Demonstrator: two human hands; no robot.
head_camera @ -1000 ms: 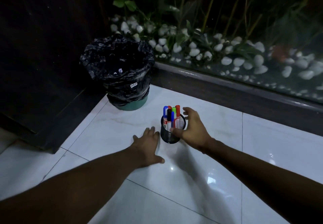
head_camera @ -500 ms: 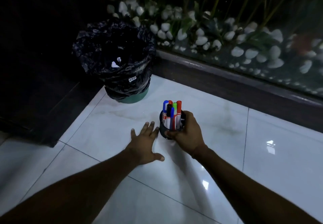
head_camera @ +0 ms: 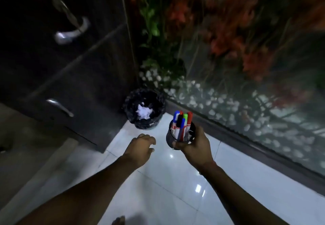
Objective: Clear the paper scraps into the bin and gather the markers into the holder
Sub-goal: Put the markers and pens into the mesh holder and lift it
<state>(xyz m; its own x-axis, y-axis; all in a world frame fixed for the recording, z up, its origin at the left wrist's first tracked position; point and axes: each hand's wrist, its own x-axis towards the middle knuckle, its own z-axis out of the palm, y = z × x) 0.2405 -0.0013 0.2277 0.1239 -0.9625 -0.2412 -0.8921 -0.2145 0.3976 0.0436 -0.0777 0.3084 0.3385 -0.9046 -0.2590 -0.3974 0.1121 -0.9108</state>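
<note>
- Nearest to me, my 2 bare forearms reach forward over a glossy white tiled floor (head_camera: 175,180), with bright light reflections on the tiles. A small blurred shape at the bottom edge may be my toes; I cannot tell.
- My left hand (head_camera: 140,144) hangs above the floor with its fingers loosely curled and nothing in them.
- My right hand (head_camera: 194,145) has its grip wrapped around a black mesh holder (head_camera: 175,137), fingers and thumb curled about its lower wall. The holder appears lifted off the floor and tilts slightly away from me.
- Standing in the holder are the markers (head_camera: 182,124): blue, black, green and red caps show, roughly 6 in all.
- Just beyond my left hand, in the corner, stands the bin (head_camera: 144,109), lined with a black bag. Crumpled white paper scraps (head_camera: 145,112) lie inside it.
- To the left of the bin is a dark cabinet (head_camera: 70,66) with metal handles; to the right, a glass pane with white pebbles (head_camera: 219,101) and blurred green and red plants behind it.
- I see no loose scraps or markers on the visible tiles, so I judge both sorting steps done.
- The step in hand looks like carrying the filled holder away. My next move calls for a firm, upright grip so the markers do not spill, then a flat place to set it.
</note>
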